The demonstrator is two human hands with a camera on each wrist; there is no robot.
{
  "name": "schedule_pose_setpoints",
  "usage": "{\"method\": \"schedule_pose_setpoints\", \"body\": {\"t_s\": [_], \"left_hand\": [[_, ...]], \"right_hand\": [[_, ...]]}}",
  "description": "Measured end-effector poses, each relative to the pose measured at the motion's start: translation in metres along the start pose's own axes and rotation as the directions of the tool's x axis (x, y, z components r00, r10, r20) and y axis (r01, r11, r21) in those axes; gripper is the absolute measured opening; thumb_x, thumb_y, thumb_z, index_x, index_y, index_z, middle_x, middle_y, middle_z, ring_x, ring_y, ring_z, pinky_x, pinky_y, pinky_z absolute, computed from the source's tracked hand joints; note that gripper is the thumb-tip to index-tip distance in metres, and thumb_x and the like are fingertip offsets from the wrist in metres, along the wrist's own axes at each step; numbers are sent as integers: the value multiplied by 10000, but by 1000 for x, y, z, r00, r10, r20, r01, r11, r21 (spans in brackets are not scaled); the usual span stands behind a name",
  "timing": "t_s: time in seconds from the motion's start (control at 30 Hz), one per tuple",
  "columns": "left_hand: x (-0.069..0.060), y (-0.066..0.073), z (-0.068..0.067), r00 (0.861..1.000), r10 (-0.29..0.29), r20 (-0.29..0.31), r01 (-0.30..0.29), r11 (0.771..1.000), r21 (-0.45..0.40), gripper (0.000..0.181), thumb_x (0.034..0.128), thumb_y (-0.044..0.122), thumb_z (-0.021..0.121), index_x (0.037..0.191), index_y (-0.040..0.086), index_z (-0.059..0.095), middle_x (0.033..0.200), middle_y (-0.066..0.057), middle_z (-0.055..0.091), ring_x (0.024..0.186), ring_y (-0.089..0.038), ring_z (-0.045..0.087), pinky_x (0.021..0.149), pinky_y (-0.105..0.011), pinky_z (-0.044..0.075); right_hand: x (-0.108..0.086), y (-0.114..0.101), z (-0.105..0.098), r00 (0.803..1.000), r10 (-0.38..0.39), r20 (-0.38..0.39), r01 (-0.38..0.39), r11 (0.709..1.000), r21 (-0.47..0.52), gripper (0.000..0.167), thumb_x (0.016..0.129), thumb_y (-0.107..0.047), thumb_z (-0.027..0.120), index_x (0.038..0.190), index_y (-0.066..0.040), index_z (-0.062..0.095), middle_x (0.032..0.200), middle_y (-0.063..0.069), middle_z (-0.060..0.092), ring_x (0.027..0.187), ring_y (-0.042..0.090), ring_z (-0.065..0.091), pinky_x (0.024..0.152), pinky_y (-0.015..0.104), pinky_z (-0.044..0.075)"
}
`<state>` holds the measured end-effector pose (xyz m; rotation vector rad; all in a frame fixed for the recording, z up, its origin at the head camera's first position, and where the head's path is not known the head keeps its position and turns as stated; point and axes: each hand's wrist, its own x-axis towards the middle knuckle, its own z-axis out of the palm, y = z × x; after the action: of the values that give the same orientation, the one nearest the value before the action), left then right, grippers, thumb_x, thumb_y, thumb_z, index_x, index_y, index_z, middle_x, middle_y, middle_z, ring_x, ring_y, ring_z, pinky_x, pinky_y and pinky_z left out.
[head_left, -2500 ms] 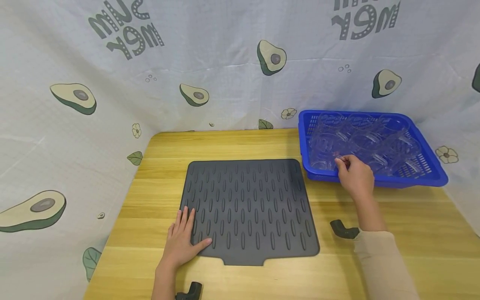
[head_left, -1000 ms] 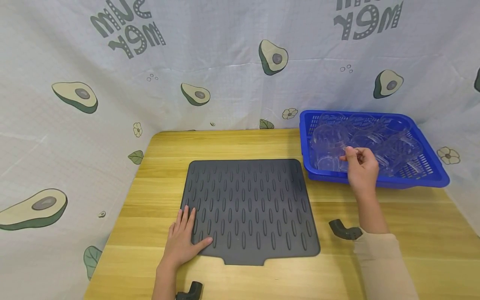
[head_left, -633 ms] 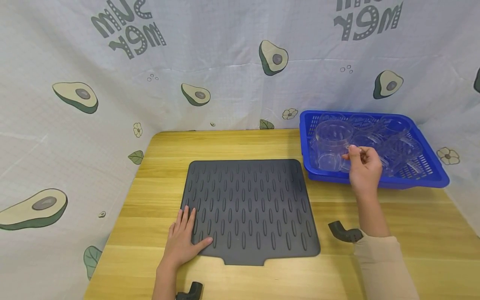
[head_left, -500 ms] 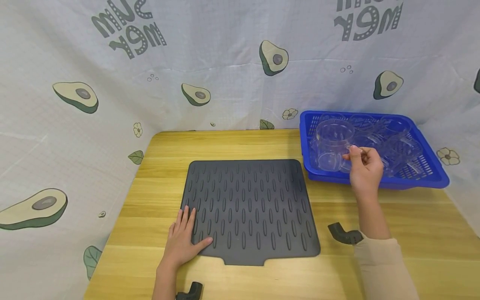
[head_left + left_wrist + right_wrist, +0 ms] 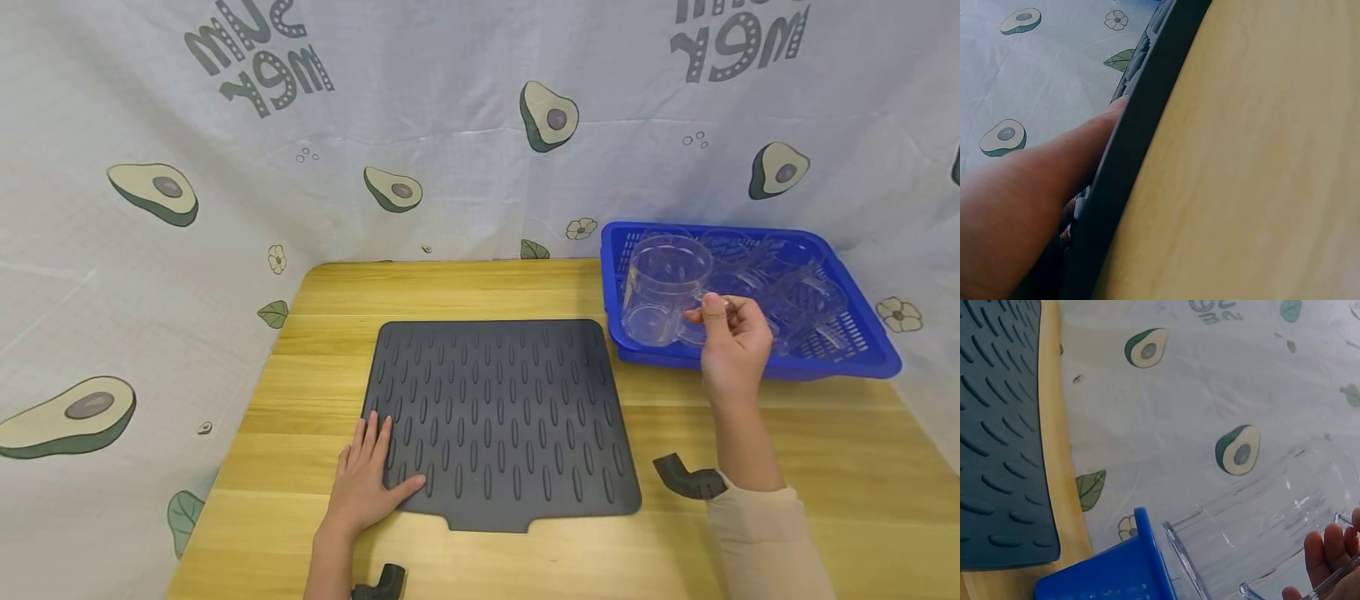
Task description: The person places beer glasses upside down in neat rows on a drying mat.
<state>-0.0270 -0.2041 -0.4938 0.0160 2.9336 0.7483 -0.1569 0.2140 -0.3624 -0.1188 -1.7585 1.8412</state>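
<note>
My right hand [image 5: 737, 346] grips the handle of a clear mug [image 5: 663, 287] over the left front of the blue basket [image 5: 817, 367]. The mug stands roughly upright with its rim toward the head camera. In the right wrist view, curled fingers [image 5: 1335, 550] lie at the handle, beside the mug's transparent wall [image 5: 1241, 531]. My left hand [image 5: 365, 483] rests with spread fingers on the left front edge of a dark grey ridged mat [image 5: 498, 417]. The left wrist view shows the thumb side against the mat's edge [image 5: 1125, 156]; most of its fingers are hidden there.
Several more clear mugs [image 5: 802, 300] sit in the basket at the back right, their outlines overlapping. A patterned cloth [image 5: 465, 100] hangs behind the wooden table [image 5: 285, 400]. Black angled pieces [image 5: 686, 479] show at both wrists.
My right hand has drawn the mug up out of the group in the basket and slightly back to the right, turning it more upright. The left hand and the mat have stayed put.
</note>
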Motion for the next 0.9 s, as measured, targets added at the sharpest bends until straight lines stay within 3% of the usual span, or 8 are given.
{"method": "schedule_pose_setpoints", "body": {"t_s": [0.1, 0.27, 0.5, 0.9], "left_hand": [[-1, 1, 0, 1000, -6, 0, 6, 1000, -1, 1049, 806, 612, 671, 1550, 32, 212, 1609, -199, 95, 1471, -389, 26, 1120, -623, 90], [-1, 2, -1, 1000, -6, 2, 6, 1000, 0, 1049, 807, 611, 670, 1550, 29, 211, 1609, -199, 90, 1471, -388, 21, 1121, -625, 85], [-1, 1, -1, 1000, 12, -16, -12, 1000, 0, 1045, 804, 603, 680, 1545, 23, 227, 1604, -210, 111, 1467, -399, 39, 1113, -636, 93], [1, -1, 0, 1000, 1, 2, -1, 1000, 4, 1051, 810, 616, 665, 1551, 31, 204, 1611, -197, 75, 1472, -386, 4, 1119, -629, 72]], "right_hand": [[-3, -3, 1, 1000, -4, 5, 4, 1000, -28, 177, 976, -149, 592, 801, -141, 577, 711, -55, 636, 712, 77, 610, 521, 207, 235], [-8, -4, 5, 999, -35, 14, 36, 998, -47, 179, 987, -146, 573, 810, -163, 587, 710, -63, 628, 723, 76, 607, 562, 205, 277], [-16, -7, 10, 999, -34, 41, 31, 996, 80, 182, 981, -113, 584, 799, -117, 593, 691, -32, 629, 729, 78, 633, 786, 219, 416], [-31, -12, 18, 992, -12, 127, -13, 980, 199, 170, 989, -79, 556, 825, -73, 600, 703, 12, 611, 728, 94, 649, 839, 217, 474]]}}
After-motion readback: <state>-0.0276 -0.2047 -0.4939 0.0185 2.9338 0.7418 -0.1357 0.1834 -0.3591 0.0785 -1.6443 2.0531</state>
